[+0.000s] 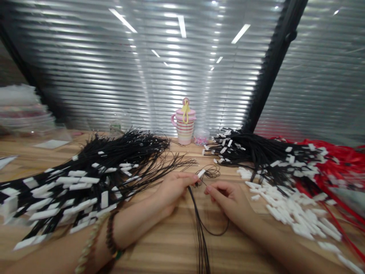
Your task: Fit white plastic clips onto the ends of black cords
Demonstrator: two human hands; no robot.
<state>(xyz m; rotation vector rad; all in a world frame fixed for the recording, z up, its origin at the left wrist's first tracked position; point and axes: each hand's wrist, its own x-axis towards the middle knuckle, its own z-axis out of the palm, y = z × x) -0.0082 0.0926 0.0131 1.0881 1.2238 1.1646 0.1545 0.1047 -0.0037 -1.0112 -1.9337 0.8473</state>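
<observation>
My left hand is closed in a pinch on a bundle of thin black cords, with a small white tag-like piece at its fingertips. Past the fingers the cords form loose loops, and their other ends hang down toward me over the table. Close by on the right, my right hand pinches a single black cord between thumb and fingertips. From that hand a cord loop curves back down to the bundle. What exactly lies inside the left fingers is hidden.
Black cords with white pieces spread across the left side. Another black cord pile lies at the right, beside red cords and loose white pieces. A striped pink mug and a small clear tub stand before the blinds.
</observation>
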